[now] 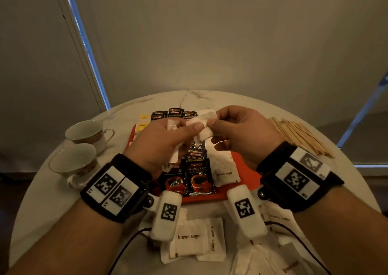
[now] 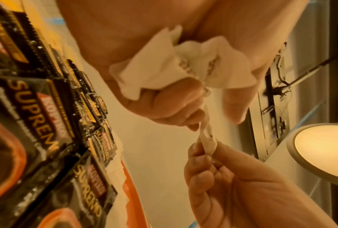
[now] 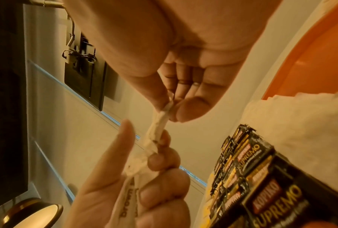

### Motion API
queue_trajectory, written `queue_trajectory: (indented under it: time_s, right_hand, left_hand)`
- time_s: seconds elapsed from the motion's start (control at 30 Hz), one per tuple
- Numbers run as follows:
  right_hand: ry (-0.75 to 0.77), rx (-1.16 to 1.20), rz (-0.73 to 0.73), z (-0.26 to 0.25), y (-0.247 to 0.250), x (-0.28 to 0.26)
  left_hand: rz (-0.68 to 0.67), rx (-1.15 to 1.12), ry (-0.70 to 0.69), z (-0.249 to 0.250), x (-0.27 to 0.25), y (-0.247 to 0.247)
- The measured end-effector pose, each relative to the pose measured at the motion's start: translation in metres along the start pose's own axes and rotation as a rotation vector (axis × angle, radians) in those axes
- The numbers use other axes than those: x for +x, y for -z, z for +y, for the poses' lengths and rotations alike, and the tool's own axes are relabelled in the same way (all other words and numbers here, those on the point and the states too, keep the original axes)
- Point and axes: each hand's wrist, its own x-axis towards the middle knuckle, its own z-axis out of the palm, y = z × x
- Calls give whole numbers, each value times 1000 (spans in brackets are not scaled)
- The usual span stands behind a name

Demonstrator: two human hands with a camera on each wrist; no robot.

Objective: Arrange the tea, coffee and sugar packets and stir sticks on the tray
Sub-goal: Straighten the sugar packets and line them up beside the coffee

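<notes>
A round white marble-patterned table [image 1: 63, 222] stood before pale blinds, and on it we had a flat orange plastic tray [image 1: 245, 167] set in the middle. Above the tray we held both hands raised. Our left hand [image 1: 161, 142] kept a clenched grip round a crumpled bunch of white paper sugar packets [image 2: 164, 74], their edges spilling out of the fist in the left wrist view. Our right hand [image 1: 241, 132] pinched one end of a single white paper sugar packet [image 1: 204, 120] between thumb and forefinger, while its other end was caught at the fingertips of the left hand, so the packet stretched between the two. On the tray beneath lay a column of black coffee sachets printed SUPREMO [image 1: 199, 176], overlapping one another, and just beside them, to the right, a white packet marked brown sugar [image 1: 225, 173]. More black coffee sachets [image 1: 174, 113] sat at the far edge of the tray, with yellow tea packets [image 1: 143, 120] to their left. A heap of pale wooden stir sticks [image 1: 300, 136] lay on the table right of the tray, apart from it. Two white porcelain teacups [image 1: 86, 132] stood to the left. Loose white sugar packets [image 1: 193, 241] lay on the table near us.
</notes>
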Motion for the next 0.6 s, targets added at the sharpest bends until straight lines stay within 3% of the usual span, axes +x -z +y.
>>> queue_trajectory:
  time_s: [0.13,0.23,0.4,0.6]
  right_hand:
    - [-30,-25,-44,5,8,-18]
    - [-64,-61,-49,5,24,-30]
    - [-286,-254,-48,21,51,-41]
    - [-448,-503,-101,37,49,-36]
  left_hand:
    - [10,85,-55,5,-6,-8]
    - [-33,88,-2,8,-8,-11]
    - [-24,-204,145,0,-10,-12]
    - [52,-365,185,-4,-9,-1]
